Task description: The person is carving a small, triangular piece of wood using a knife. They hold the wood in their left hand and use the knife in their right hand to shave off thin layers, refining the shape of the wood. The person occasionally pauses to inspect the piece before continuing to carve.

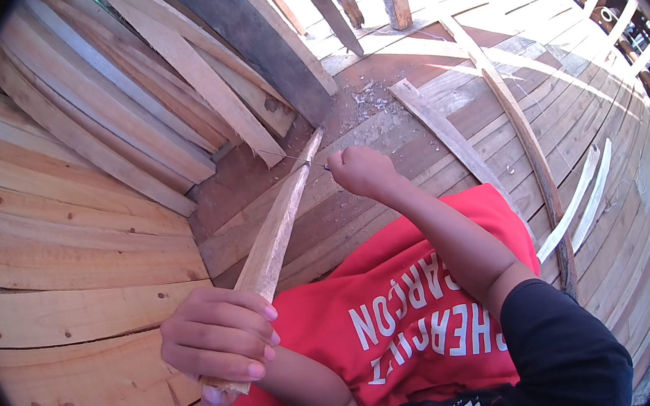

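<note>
A long, pale wooden stick [277,236] slants away from me, from my left hand to a narrower far tip near the floor. My left hand [220,337] is wrapped round its thick near end. Close to the far tip, my right hand [363,173] is closed in a fist round what looks like a knife [325,166]. Its handle is mostly hidden in the fist, and the thin dark blade lies across the stick. Red cloth [419,272] with white lettering covers my lap beneath both forearms.
Planks [123,89] lean against the board wall [90,307] at left, beside a thick dark beam [261,43]. Wood shavings [374,103] litter the plank floor. A loose board [444,127], a long curved pole [518,115] and two pale strips [589,195] lie at right.
</note>
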Tool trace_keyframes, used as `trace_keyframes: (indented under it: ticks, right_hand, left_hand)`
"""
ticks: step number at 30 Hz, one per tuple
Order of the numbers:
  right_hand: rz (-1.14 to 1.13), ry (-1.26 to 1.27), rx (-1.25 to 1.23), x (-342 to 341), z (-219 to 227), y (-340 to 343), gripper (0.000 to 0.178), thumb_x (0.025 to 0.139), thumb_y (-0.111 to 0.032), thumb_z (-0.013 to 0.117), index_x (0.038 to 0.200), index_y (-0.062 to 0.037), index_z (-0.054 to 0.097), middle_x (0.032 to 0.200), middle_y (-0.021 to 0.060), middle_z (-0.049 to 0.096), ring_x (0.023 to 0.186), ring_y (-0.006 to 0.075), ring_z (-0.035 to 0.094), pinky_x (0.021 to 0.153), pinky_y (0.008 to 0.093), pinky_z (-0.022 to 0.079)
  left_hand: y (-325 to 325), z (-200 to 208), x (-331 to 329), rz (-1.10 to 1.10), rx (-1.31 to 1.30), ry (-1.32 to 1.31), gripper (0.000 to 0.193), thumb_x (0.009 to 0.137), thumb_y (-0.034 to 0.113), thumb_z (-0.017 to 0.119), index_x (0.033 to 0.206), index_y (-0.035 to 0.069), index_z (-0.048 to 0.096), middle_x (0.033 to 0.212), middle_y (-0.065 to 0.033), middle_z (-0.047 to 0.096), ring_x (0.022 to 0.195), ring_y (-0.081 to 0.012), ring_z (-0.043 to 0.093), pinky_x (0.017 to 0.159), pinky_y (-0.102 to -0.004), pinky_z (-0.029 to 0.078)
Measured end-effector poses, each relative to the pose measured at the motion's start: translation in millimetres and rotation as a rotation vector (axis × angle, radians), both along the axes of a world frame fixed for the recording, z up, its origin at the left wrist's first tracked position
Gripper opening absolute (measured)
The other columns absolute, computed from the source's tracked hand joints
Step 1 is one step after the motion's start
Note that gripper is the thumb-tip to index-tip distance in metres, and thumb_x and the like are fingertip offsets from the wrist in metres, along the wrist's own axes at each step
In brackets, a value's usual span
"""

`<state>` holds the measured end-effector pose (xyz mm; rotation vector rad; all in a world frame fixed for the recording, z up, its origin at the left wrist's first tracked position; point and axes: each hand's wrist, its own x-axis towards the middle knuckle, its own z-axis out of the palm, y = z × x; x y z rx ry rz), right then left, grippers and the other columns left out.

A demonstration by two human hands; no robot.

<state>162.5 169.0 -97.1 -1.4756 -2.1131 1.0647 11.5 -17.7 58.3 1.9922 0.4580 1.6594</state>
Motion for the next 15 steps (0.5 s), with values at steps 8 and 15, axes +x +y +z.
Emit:
trace_keyframes:
  ticks: [8, 15]
  right_hand:
    - [0.025, -0.001, 0.012, -8, 9, -23, 0.051, 0.092, -0.032, 0.034, 0.079, 0.0058, 0.065, 0.081, 0.0280, 0.064, 0.080, 0.0461, 0.063, 0.078, 0.0519, 0.050]
    - [0.172, -0.007, -0.091, -19, 57, -49, 0.052, 0.094, -0.033, 0.031, 0.087, 0.0023, 0.068, 0.092, 0.0270, 0.066, 0.090, 0.0442, 0.064, 0.084, 0.0507, 0.050]
  left_hand:
    - [-8, -7, -10, 0.094, 0.020, -0.051, 0.032, 0.085, 0.028, 0.052, 0.073, 0.002, 0.066, 0.064, -0.0110, 0.064, 0.052, -0.0218, 0.061, 0.060, -0.0397, 0.056]
    - [-10, -9, -8, 0.108, 0.016, -0.042, 0.031, 0.086, 0.028, 0.053, 0.073, 0.003, 0.065, 0.067, -0.0108, 0.065, 0.053, -0.0212, 0.061, 0.060, -0.0393, 0.056]
